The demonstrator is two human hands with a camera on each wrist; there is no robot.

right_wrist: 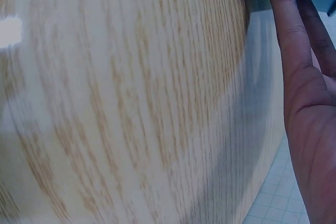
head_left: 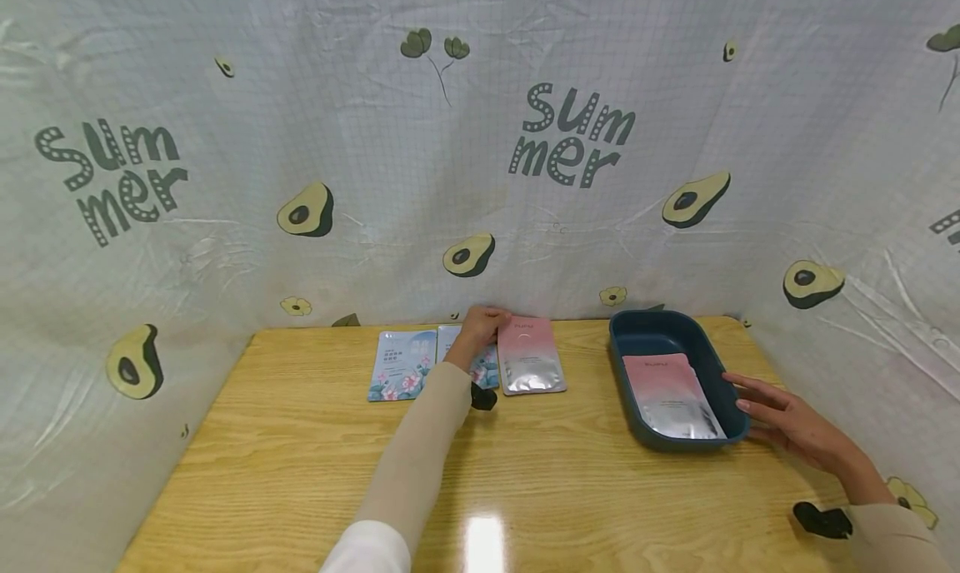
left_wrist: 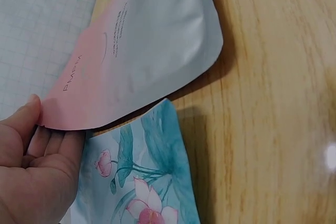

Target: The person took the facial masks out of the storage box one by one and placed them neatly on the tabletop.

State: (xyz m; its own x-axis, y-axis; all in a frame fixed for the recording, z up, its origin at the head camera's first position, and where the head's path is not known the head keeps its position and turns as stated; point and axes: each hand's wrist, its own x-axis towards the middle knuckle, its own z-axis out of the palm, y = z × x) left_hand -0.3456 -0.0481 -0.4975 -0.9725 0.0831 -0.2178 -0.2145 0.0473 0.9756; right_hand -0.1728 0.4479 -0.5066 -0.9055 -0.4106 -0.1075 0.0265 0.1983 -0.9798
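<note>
My left hand pinches the top left corner of a pink and silver face mask packet. In the left wrist view the thumb lies above that packet and the fingers are beneath it. Just left of it lies a blue face mask packet with lotus flowers, partly covered by my hand and sleeve. A second blue packet lies farther left. My right hand, its fingers extended, touches the right side of a dark blue bin. Inside the bin rests another pink and silver packet.
The wooden table ends at a white curtain printed with avocados and lettering. The curtain also hangs along the left and right sides. The packets lie close to the table's back edge.
</note>
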